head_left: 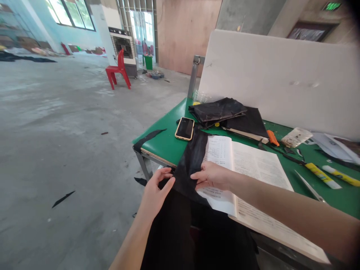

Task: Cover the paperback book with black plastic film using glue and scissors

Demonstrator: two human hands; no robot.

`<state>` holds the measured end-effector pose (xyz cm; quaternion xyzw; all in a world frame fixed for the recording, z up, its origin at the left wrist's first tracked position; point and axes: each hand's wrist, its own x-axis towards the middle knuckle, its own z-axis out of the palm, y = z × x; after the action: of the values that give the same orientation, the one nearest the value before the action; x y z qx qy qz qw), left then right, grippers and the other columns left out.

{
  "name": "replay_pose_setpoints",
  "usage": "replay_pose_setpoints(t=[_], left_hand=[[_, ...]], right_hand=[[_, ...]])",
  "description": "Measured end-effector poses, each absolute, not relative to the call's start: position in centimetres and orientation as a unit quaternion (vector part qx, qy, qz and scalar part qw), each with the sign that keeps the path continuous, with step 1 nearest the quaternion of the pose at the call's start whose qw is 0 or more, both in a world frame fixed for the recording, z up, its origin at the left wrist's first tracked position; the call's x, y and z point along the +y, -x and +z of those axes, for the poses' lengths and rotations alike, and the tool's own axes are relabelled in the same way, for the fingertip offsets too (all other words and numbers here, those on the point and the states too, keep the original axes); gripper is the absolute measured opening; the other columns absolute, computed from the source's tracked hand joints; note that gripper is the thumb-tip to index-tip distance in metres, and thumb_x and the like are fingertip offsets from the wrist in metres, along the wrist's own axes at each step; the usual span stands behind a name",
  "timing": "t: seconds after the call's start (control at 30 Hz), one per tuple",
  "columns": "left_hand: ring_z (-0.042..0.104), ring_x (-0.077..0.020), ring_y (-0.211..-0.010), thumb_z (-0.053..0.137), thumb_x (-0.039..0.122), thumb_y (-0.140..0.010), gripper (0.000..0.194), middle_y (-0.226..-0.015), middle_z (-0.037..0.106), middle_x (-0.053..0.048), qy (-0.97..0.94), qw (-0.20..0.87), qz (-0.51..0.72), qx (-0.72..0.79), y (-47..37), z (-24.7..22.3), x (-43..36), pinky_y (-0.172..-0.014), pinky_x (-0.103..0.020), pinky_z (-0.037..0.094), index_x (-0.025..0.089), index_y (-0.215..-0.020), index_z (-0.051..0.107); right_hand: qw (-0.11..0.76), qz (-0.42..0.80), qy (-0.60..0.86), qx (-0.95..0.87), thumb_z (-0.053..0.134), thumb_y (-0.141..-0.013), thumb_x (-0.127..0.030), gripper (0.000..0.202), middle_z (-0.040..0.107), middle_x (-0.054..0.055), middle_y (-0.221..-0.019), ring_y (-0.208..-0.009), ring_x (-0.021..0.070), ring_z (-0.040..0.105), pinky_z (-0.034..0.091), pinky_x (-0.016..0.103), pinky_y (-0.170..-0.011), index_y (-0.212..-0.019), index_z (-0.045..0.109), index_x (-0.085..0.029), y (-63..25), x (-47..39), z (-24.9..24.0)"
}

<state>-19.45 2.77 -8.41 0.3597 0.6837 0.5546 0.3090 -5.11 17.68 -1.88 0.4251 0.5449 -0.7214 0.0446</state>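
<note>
A length of thin black cloth (194, 157) hangs over the front edge of the green table (163, 146), partly across the left page of an open book (255, 165). My left hand (158, 189) pinches the cloth's left side between thumb and fingers, just off the table edge. Over the book, my right hand (212, 175) grips the right side of the same cloth, its fingertips partly hidden. Beyond the cloth lies a phone (185, 128) in a pale case. Farther back are folded black sheets (218, 111).
To the right lie scissors (311, 187), a yellow glue stick (323, 175) and an orange-handled tool (272, 138). A white board (275, 75) stands along the table's back. Black scraps (63, 198) lie on the concrete floor, and a red chair (119, 71) stands farther off.
</note>
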Motion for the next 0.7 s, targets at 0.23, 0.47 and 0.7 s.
replay_pose_setpoints(t=[0.23, 0.47, 0.7], left_hand=[[0.059, -0.0168, -0.097, 0.06, 0.036, -0.079, 0.03, -0.099, 0.064, -0.002, -0.371, 0.306, 0.548, 0.685, 19.3, -7.9, 2.6, -0.086, -0.027, 0.042, 0.022, -0.106, 0.055], [0.06, -0.0167, -0.093, 0.061, 0.034, -0.078, 0.031, -0.096, 0.064, -0.003, -0.371, 0.298, 0.548, 0.688, 19.2, -7.8, 2.9, -0.083, -0.028, 0.044, 0.021, -0.105, 0.056], [0.059, -0.0162, -0.093, 0.061, 0.034, -0.078, 0.031, -0.093, 0.064, -0.002, -0.368, 0.301, 0.551, 0.685, 19.3, -8.2, 2.9, -0.084, -0.027, 0.043, 0.021, -0.106, 0.056]], right_hand=[[0.053, -0.714, -0.421, 0.557, 0.06, -0.079, -0.014, 0.022, 0.063, 0.01, -0.089, -0.077, 0.0171, 0.065, 0.056, 0.033, -0.075, -0.097, 0.049, -0.012, 5.1, 17.4, -1.5], [0.077, -0.714, -0.42, 0.555, 0.075, -0.063, -0.013, 0.041, 0.056, 0.005, -0.088, -0.083, 0.0176, 0.064, 0.057, 0.033, -0.078, -0.09, 0.044, -0.013, 4.9, 17.8, -1.7], [0.076, -0.692, -0.438, 0.569, 0.082, -0.053, -0.015, 0.053, 0.056, 0.001, -0.082, -0.077, 0.0184, 0.066, 0.056, 0.031, -0.075, -0.088, 0.042, -0.016, 4.9, 18.1, -2.7]])
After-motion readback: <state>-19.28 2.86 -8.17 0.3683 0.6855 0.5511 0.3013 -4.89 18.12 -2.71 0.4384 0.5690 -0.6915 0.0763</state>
